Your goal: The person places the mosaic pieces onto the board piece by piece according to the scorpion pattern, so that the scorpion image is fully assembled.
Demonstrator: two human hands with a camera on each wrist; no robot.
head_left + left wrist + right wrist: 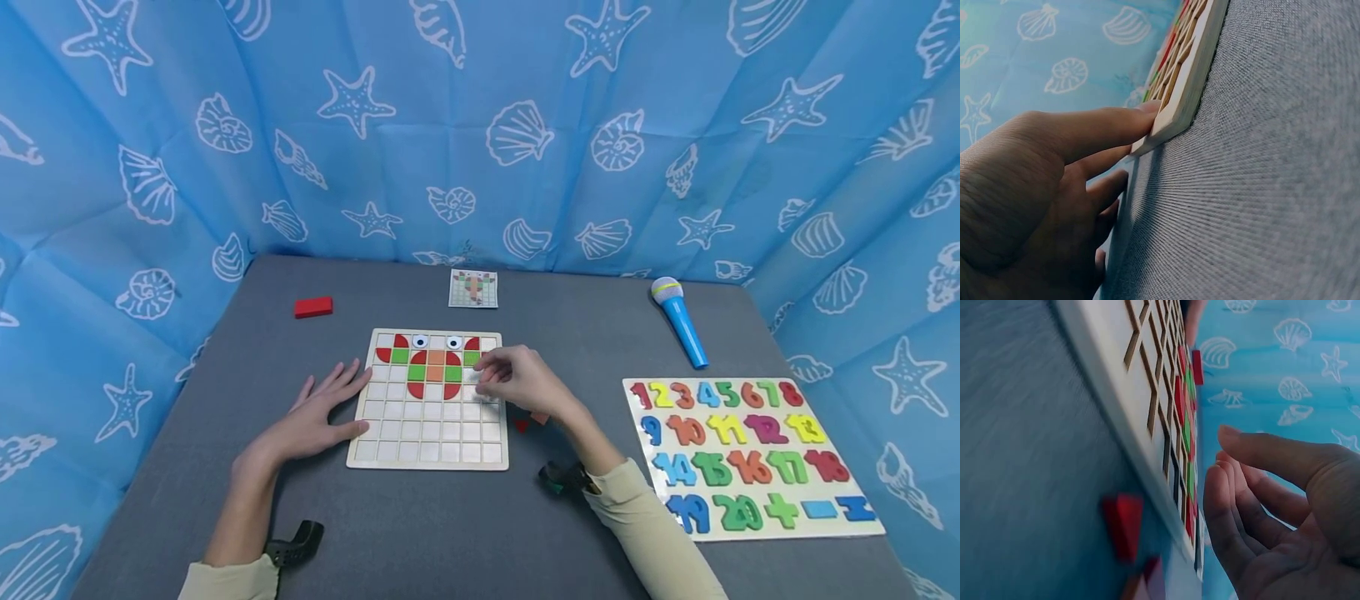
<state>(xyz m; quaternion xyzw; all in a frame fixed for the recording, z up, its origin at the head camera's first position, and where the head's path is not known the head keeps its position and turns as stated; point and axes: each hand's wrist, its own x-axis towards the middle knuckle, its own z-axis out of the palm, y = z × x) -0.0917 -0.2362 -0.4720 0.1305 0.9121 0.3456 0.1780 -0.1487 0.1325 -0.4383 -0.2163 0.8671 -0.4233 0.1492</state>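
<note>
A square wooden grid board [427, 461] lies on the grey table. Its upper cells hold red rounded tiles [452, 390], green square tiles [416, 372], orange square tiles [435, 358] and two eye tiles [420, 342]. My left hand [318, 417] lies spread at the board's left edge; the thumb touches the rim in the left wrist view. Over the board's right edge hovers my right hand [525, 383], thumb and fingertips apart, nothing seen between them in the right wrist view. Beside that edge lie a red piece [1124, 525] and an orange piece [540, 417], partly hidden by the hand.
A small pattern card [473, 289] lies behind the board, a red block [313, 307] to its left. Off to the right are a blue toy microphone [684, 323] and a number puzzle board [817, 528]. A blue shell-patterned curtain [450, 125] encloses the table's back and sides.
</note>
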